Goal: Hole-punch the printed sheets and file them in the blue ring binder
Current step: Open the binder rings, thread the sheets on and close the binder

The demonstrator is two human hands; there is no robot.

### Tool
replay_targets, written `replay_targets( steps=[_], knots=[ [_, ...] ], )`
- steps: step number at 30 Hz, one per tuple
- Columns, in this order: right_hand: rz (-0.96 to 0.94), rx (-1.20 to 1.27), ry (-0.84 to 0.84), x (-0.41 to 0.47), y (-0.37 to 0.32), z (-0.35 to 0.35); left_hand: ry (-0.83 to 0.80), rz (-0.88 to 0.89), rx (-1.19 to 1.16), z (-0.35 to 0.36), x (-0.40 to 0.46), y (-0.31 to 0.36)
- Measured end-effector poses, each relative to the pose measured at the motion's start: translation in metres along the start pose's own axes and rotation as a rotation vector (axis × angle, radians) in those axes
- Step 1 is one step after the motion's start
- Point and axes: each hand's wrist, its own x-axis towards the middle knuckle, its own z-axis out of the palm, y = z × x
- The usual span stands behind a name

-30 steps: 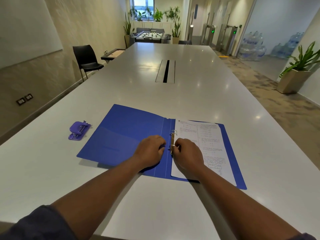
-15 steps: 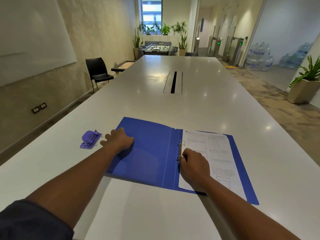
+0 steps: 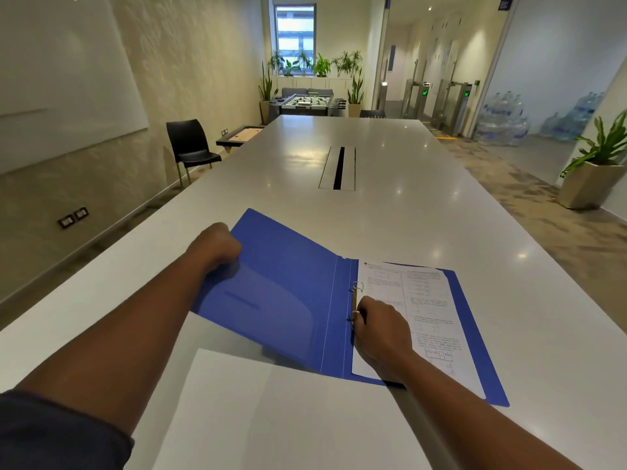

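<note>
The left hand has moved from the rings to the cover's outer edge. It now lifts that cover off the desk, hiding the punch.

From my remote seat, the table reads as a smooth, pale, glossy top that mirrors the ceiling lights. The blue ring binder looks like thin card or plastic with a soft sheen on its lifted cover. Its rings are shiny bright metal. The printed sheets are matt white paper. The wall looks rough and textured, and the chair is matt black plastic.
</note>
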Motion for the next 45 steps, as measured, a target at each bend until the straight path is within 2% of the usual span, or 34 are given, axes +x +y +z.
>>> replay_targets(
  steps=[5, 11, 19, 22, 26, 31, 39, 41, 45],
  knots=[
    [-0.01, 0.012, -0.014, 0.002, 0.001, 0.001, -0.043, 0.11, -0.017, -0.031, -0.002, 0.031],
    [-0.022, 0.067, -0.017, 0.006, 0.002, 0.001, -0.196, 0.214, -0.259, -0.062, -0.032, 0.079],
    [-0.042, 0.137, -0.07, 0.013, 0.012, -0.015, -0.375, 0.351, -0.49, -0.042, -0.063, 0.119],
    [-0.015, 0.23, -0.048, 0.014, 0.017, -0.027, -0.452, 0.381, -0.571, -0.026, -0.073, 0.13],
    [0.006, 0.487, 0.027, 0.016, 0.021, -0.05, -0.519, 0.384, -0.6, -0.006, -0.081, 0.14],
    [0.135, 0.962, -0.001, 0.021, 0.026, -0.093, -0.527, 0.389, -0.533, 0.031, -0.095, 0.156],
    [0.38, 1.514, -0.06, 0.029, 0.078, -0.147, -0.608, 0.506, -0.317, 0.111, -0.094, 0.149],
    [0.422, 1.529, -0.105, 0.023, 0.094, -0.156, -0.621, 0.51, -0.3, 0.128, -0.095, 0.143],
    [0.435, 1.258, -0.132, 0.015, 0.118, -0.16, -0.539, 0.51, -0.174, 0.148, -0.091, 0.136]
  ],
)
